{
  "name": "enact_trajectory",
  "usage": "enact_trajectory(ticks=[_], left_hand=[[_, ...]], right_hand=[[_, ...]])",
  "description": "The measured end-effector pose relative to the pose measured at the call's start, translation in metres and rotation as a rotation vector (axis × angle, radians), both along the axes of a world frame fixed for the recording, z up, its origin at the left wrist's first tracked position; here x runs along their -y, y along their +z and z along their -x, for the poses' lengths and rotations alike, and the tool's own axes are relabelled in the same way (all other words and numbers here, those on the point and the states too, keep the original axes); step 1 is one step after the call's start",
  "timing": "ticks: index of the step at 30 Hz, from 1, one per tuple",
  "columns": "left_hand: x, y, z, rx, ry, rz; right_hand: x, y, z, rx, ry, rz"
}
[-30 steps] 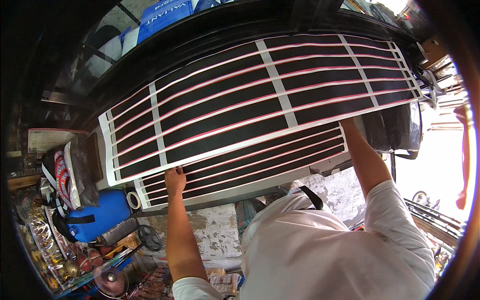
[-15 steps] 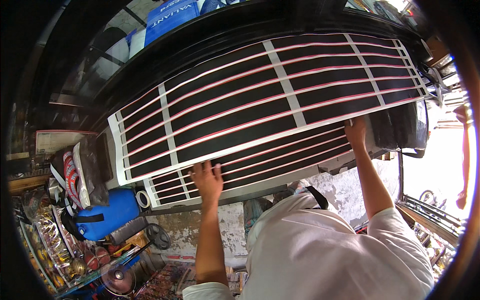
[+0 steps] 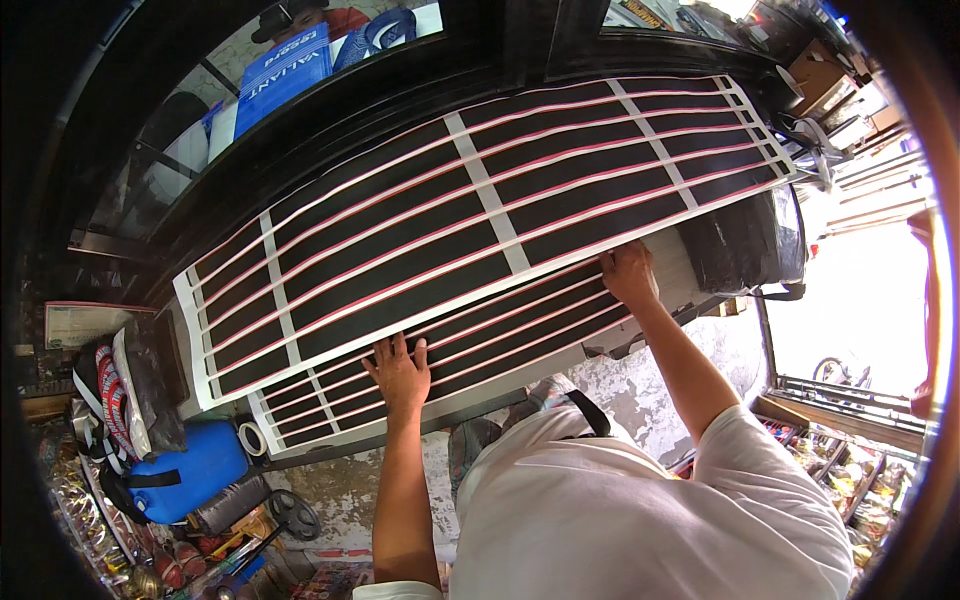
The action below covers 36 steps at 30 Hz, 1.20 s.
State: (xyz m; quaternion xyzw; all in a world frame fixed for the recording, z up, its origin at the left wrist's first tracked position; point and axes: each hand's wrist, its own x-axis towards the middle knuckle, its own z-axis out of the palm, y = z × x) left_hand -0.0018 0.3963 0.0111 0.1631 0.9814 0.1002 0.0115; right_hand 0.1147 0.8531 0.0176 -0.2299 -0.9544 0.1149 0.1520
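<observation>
The head view shows two long black sheets striped in white and red. The lower striped sheet (image 3: 500,335) lies along the front edge of the bench (image 3: 675,262); the wider upper striped sheet (image 3: 370,240) overlaps its back part and reaches toward the bench's back edge. The left hand (image 3: 400,383) is spread wide, palm down over the lower sheet, fingertips at the upper sheet's front edge. The right hand (image 3: 630,272) is at the lower sheet's right end with fingers bent; whether it pinches anything I cannot tell. A tape roll (image 3: 244,437) sits by the bench's front left corner, and a black wrapped bundle (image 3: 745,240) at its right end.

Both sheets look thin, light and flexible, likely to bow or crease if lifted from one point, and the smooth face may slide on the sheet beneath. The pale border at each short end seems the best hold, one hand near each corner, with a flat palm steadying the middle.
</observation>
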Motion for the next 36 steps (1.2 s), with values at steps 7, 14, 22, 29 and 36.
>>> enact_trajectory(ticks=[7,14,22,29,36], left_hand=[[-0.003,0.001,0.003,0.005,0.021,0.003],[-0.007,-0.003,-0.001,-0.012,0.037,-0.013],[-0.010,0.000,0.000,0.043,0.051,-0.020],[-0.010,0.003,-0.001,0.027,0.090,0.026],[-0.011,0.001,0.002,0.031,0.120,0.055]], right_hand=[[-0.022,-0.018,0.011,0.108,0.022,-0.190],[-0.020,-0.020,0.012,0.169,0.000,-0.148],[-0.015,-0.007,0.009,0.199,-0.019,-0.037],[-0.023,-0.018,0.005,0.043,0.047,-0.148],[-0.030,-0.027,0.005,0.178,0.030,-0.088]])
